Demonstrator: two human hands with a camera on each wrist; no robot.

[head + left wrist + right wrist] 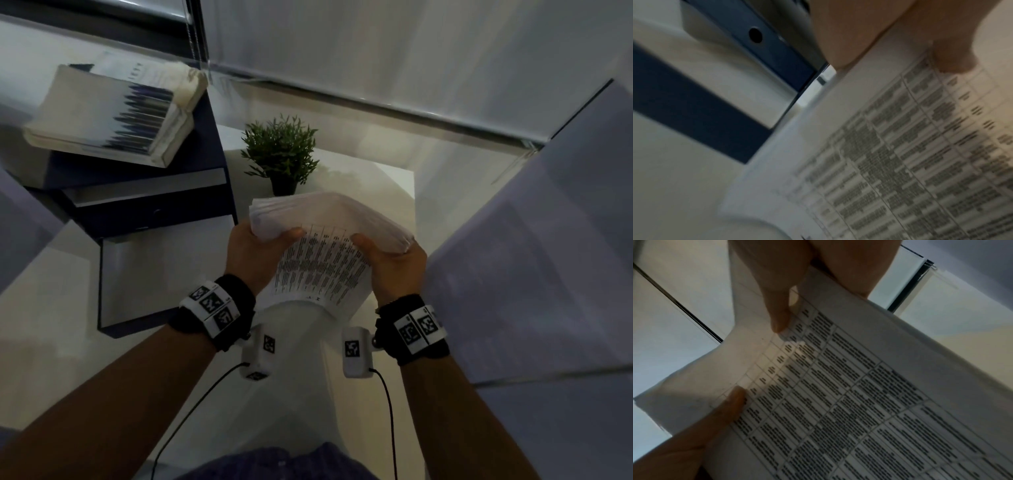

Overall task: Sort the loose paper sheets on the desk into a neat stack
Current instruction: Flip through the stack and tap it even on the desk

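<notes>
A thick bundle of white paper sheets (325,246) printed with tables is held up above the white desk (387,178), its near end drooping toward me. My left hand (253,250) grips its left side, thumb on the top page. My right hand (394,263) grips the right side, thumb on top too. In the left wrist view the printed sheet (900,154) fills the right half, with a thumb (953,53) pressing on it. The right wrist view shows the printed sheets (849,394) with both thumbs on them.
A small potted plant (279,150) stands just beyond the bundle. To the left, a thick pile of papers (106,116) lies on dark blue binders (154,202). A large pale panel (534,257) rises at the right.
</notes>
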